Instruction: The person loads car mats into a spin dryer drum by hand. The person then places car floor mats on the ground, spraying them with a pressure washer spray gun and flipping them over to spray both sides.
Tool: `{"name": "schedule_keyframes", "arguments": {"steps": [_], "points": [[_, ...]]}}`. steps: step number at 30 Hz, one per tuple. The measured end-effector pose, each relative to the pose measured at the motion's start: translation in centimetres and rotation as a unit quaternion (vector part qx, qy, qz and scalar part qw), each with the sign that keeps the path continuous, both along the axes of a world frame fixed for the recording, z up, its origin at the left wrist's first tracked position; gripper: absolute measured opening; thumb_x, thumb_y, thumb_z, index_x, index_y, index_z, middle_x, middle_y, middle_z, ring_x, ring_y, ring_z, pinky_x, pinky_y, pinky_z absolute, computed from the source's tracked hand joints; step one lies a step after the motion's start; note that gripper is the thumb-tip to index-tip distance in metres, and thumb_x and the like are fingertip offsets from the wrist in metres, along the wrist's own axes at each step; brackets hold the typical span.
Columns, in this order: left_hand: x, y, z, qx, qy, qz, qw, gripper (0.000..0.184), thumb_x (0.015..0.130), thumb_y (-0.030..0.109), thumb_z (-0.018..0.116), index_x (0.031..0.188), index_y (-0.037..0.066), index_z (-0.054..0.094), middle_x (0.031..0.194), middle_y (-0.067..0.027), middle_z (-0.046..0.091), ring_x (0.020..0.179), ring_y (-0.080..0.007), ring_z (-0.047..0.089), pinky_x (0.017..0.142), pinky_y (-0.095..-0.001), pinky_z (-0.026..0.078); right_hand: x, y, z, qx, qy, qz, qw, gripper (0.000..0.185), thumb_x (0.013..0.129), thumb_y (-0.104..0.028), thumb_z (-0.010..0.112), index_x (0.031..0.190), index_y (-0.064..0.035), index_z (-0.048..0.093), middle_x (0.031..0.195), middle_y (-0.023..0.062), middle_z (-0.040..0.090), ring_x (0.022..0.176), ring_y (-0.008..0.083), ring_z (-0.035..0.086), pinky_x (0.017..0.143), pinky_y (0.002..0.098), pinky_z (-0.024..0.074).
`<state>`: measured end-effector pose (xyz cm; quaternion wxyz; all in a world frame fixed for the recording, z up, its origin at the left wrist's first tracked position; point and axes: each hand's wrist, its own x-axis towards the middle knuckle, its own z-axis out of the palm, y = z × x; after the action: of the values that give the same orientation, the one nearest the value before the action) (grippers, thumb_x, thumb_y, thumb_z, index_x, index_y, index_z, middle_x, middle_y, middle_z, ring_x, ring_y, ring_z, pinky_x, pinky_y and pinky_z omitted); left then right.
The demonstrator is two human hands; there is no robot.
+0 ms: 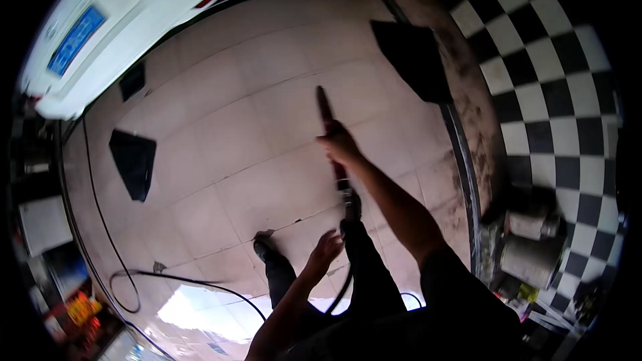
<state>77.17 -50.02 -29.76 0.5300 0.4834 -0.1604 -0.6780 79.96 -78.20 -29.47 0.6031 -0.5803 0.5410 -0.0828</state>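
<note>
My right hand [341,144] is wrapped round a long spray wand [340,171] with a dark tip and a reddish middle, which points up and away over the tiled floor. Below it, my left hand [326,249] is near the wand's lower end and the black hose [342,289], with fingers apart and nothing visible in them. Two dark floor mats lie on the tiles: one at the left [134,163], a larger one at the upper right [416,60].
A white car [127,27] with a blue plate stands at the upper left, a small dark mat [132,81] beside it. A looping hose [125,273] crosses the floor. Metal equipment [531,247] stands by the checkered wall [543,107] at the right.
</note>
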Motion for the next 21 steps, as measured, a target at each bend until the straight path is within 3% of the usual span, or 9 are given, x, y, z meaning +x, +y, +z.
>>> {"name": "schedule_keyframes", "arguments": {"steps": [3,5,8,11,13,15,17,19,21], "points": [[-5.1,-11.9,5.9,0.137,0.139,0.119,0.974,0.039,0.089,0.034,0.048,0.110,0.002,0.043,0.083,-0.0053,0.055,0.067,-0.0133,0.055,0.060,-0.0254,0.045,-3.6,-1.7,1.3,-0.146,0.071,0.068,0.984,0.061,0.069,-0.040,0.061,0.113,-0.0037,0.039,0.084,0.0165,0.061,0.077,0.0318,0.060,0.065,0.0408,0.0477],[-6.6,-15.2,7.4,0.143,0.243,0.128,0.951,0.032,0.088,0.038,0.048,0.091,0.007,0.049,0.058,0.0032,0.040,0.044,-0.0063,0.036,0.042,-0.0202,0.030,-7.0,-4.6,2.9,-0.085,0.020,0.140,0.986,0.075,0.072,-0.051,0.056,0.125,-0.0049,0.029,0.093,0.0204,0.060,0.090,0.0352,0.058,0.075,0.0415,0.0454],[-5.3,-18.4,10.0,0.259,0.097,0.127,0.953,0.035,0.089,0.044,0.041,0.069,0.016,0.043,0.049,0.0093,0.025,0.038,-0.0031,0.019,0.035,-0.0198,0.014,-11.4,-8.6,2.9,0.002,-0.068,0.131,0.989,0.085,0.074,-0.063,0.049,0.132,-0.0059,0.023,0.100,0.0202,0.059,0.091,0.0334,0.058,0.076,0.0373,0.0459],[-1.9,-18.5,11.1,0.280,0.032,0.097,0.955,0.043,0.087,0.052,0.039,0.062,0.017,0.039,0.046,0.0093,0.025,0.034,-0.0024,0.017,0.033,-0.0195,0.011,-15.6,-12.1,-4.3,-0.072,-0.105,0.000,0.992,0.060,0.077,-0.046,0.059,0.117,-0.0041,0.045,0.084,0.0138,0.062,0.073,0.0250,0.062,0.062,0.0331,0.0496],[-0.7,-17.9,11.3,0.319,-0.023,0.066,0.945,0.045,0.087,0.054,0.039,0.059,0.018,0.037,0.045,0.0090,0.021,0.033,-0.0033,0.016,0.032,-0.0207,0.011,-19.7,-15.1,-6.8,0.155,-0.111,-0.146,0.971,0.042,0.079,-0.032,0.063,0.107,-0.0024,0.051,0.079,0.0114,0.061,0.062,0.0163,0.060,0.052,0.0262,0.0486],[-0.1,-17.0,11.0,0.340,-0.025,0.085,0.936,0.046,0.089,0.049,0.037,0.056,0.018,0.034,0.043,0.0082,0.020,0.033,-0.0041,0.016,0.032,-0.0215,0.011,-24.3,-16.5,-12.3,0.193,-0.087,-0.211,0.954,0.031,0.079,-0.028,0.061,0.097,-0.0035,0.053,0.071,0.0085,0.059,0.050,0.0138,0.056,0.041,0.0241,0.0450],[-0.1,-16.1,9.6,0.344,0.005,0.139,0.929,0.045,0.089,0.049,0.038,0.056,0.018,0.033,0.043,0.0082,0.019,0.033,-0.0048,0.016,0.032,-0.0223,0.011,-29.5,-17.2,-16.5,0.173,0.011,-0.195,0.965,0.025,0.079,-0.026,0.061,0.087,-0.0036,0.056,0.069,0.0085,0.059,0.048,0.0132,0.055,0.039,0.0262,0.0447],[0.3,-16.4,7.9,0.380,0.011,0.178,0.907,0.045,0.089,0.049,0.038,0.055,0.019,0.032,0.043,0.0079,0.019,0.032,-0.0058,0.017,0.031,-0.0230,0.011,-35.8,-17.4,-20.6,0.057,0.187,-0.011,0.981,0.031,0.076,-0.033,0.062,0.080,-0.0029,0.057,0.068,0.0118,0.059,0.047,0.0188,0.056,0.044,0.0321,0.0471],[1.5,-17.4,6.1,0.417,0.037,0.236,0.877,0.045,0.088,0.050,0.038,0.055,0.020,0.032,0.043,0.0075,0.019,0.032,-0.0063,0.018,0.031,-0.0230,0.012,-40.8,-17.7,-20.6,-0.086,0.367,0.150,0.914,0.043,0.069,-0.044,0.060,0.080,-0.0019,0.059,0.081,0.0183,0.061,0.074,0.0339,0.059,0.070,0.0408,0.0481]]}}
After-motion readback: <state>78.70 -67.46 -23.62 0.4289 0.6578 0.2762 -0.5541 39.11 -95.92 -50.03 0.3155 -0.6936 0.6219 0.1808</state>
